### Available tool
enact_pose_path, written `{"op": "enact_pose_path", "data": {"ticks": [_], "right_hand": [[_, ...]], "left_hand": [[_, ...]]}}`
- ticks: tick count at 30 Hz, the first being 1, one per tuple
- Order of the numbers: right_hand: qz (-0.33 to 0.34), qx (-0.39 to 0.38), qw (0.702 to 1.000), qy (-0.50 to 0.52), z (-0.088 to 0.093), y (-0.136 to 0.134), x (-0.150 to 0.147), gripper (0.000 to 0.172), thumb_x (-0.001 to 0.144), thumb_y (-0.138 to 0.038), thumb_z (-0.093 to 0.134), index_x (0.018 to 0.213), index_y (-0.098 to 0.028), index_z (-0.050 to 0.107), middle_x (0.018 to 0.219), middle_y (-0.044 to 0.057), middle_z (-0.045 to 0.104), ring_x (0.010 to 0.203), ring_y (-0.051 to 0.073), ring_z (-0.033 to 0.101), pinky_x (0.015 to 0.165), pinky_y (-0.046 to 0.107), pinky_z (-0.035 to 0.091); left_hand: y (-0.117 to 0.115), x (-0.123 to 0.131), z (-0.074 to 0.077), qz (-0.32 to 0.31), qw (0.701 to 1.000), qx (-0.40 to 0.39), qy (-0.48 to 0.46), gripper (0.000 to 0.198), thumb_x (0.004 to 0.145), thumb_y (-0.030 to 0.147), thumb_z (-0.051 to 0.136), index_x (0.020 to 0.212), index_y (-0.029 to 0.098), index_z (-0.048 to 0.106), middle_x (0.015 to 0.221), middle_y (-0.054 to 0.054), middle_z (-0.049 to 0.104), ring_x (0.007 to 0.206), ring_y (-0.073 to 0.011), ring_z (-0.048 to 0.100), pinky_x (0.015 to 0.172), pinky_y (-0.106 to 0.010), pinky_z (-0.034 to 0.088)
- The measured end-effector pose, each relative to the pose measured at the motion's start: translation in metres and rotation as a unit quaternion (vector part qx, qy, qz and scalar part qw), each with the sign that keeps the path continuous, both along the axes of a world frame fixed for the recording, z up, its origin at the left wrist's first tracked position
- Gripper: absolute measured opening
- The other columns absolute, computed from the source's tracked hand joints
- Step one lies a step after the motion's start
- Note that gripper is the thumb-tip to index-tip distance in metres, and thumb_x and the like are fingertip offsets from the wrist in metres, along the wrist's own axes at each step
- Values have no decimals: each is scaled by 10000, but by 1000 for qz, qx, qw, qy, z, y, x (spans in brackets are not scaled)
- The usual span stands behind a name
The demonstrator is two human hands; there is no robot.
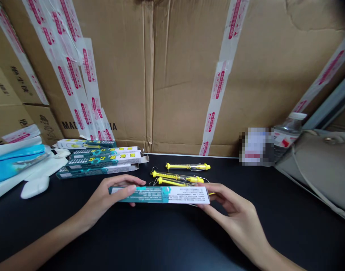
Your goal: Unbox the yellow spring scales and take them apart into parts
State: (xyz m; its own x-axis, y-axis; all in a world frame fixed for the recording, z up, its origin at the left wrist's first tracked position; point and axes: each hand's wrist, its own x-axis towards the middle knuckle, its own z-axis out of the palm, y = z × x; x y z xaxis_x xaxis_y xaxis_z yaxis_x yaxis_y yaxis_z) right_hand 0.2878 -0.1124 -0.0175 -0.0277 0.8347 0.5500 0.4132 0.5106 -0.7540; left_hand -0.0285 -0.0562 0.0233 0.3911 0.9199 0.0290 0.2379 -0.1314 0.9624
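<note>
A wall of corrugated cardboard cartons (149,75) stands behind the work area, its seams sealed with white-and-red printed tape. A black counter (84,229) runs in front of it. At the right end of the counter lies a beige fabric bag (313,169), with a clear plastic bottle (288,133) with a white cap just beside it; a neighbouring item is too blurred to identify. At the left, blue-and-white packets (14,162) lie in a loose pile, near a white oval object (35,187) of undetermined type.

A stack of teal-and-white cartons (96,160) sits on the counter left of centre. The rearmost appears open, with yellow parts showing inside, and a flap stands loose at the right end of the stack.

A single teal-and-white carton (161,195) lies horizontally between the person's hands, near the front of the counter. The left hand (110,197) pinches its left end between thumb and fingers; the right hand (231,214) grips its right end likewise. Whether the carton touches the counter cannot be determined.

Three yellow-ended clear tubes (178,176) lie unboxed just behind the carton, with thin wire loops at their ends.
</note>
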Motion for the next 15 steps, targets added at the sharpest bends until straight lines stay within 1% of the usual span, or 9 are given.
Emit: {"op": "enact_pose_path", "data": {"ticks": [2, 4, 6, 8, 9, 10, 13, 15], "right_hand": [[-11, 23, 1000, -8, 2, 1, 2, 201, 871, -303, 737, 1066, -256, 727, 1078, 83, 755, 958, 261, 737, 776, 348, 656], [-18, 47, 999, -22, 4, 2, 4, 169, 863, -308, 746, 1028, -266, 740, 1071, 84, 757, 990, 270, 731, 771, 347, 653], [-17, 63, 997, -41, 6, 3, 4, 140, 848, -299, 766, 984, -278, 742, 1015, 69, 765, 931, 257, 743, 752, 337, 646], [-14, 74, 995, -59, 7, 2, 4, 136, 835, -282, 780, 963, -281, 737, 955, 56, 767, 859, 245, 747, 728, 333, 637], [-14, 81, 994, -65, 7, 1, 4, 136, 830, -272, 783, 956, -280, 733, 925, 52, 764, 829, 242, 745, 714, 334, 632], [-14, 88, 994, -69, 7, 0, 3, 137, 829, -262, 783, 955, -278, 731, 896, 49, 759, 806, 241, 741, 700, 336, 628], [-14, 106, 992, -70, 8, -3, 2, 124, 822, -234, 779, 926, -270, 722, 834, 46, 748, 777, 249, 734, 680, 351, 622], [-17, 113, 991, -67, 9, -4, 1, 120, 817, -225, 776, 914, -269, 722, 837, 53, 754, 790, 264, 738, 684, 370, 625]], "left_hand": [[1, -2, -2, -24, 999, -6, 27, 398, 820, 491, 724, 1104, 215, 757, 1021, -66, 761, 637, -163, 676, 660, -294, 561], [2, -3, -4, -39, 998, -18, 46, 434, 764, 457, 779, 1128, 223, 753, 925, -36, 767, 514, -114, 624, 601, -264, 539], [4, -5, -5, -45, 997, -33, 57, 446, 743, 447, 791, 1123, 217, 756, 800, -10, 752, 480, -105, 600, 562, -242, 518], [4, -5, -3, -36, 996, -36, 69, 430, 754, 459, 774, 1101, 207, 767, 662, 13, 710, 479, -112, 592, 558, -235, 509], [4, -5, -1, -32, 996, -35, 74, 417, 753, 466, 771, 1078, 203, 776, 626, 16, 697, 483, -116, 590, 561, -235, 508], [3, -5, 0, -29, 996, -34, 74, 405, 745, 472, 775, 1049, 204, 785, 646, 6, 710, 493, -118, 590, 561, -235, 507], [1, -5, 4, -14, 997, -33, 63, 366, 713, 472, 801, 969, 211, 803, 865, -43, 777, 556, -125, 608, 574, -238, 510], [0, -4, 4, 1, 998, -29, 64, 357, 705, 476, 806, 945, 212, 807, 873, -49, 778, 581, -138, 613, 584, -245, 509]]}}
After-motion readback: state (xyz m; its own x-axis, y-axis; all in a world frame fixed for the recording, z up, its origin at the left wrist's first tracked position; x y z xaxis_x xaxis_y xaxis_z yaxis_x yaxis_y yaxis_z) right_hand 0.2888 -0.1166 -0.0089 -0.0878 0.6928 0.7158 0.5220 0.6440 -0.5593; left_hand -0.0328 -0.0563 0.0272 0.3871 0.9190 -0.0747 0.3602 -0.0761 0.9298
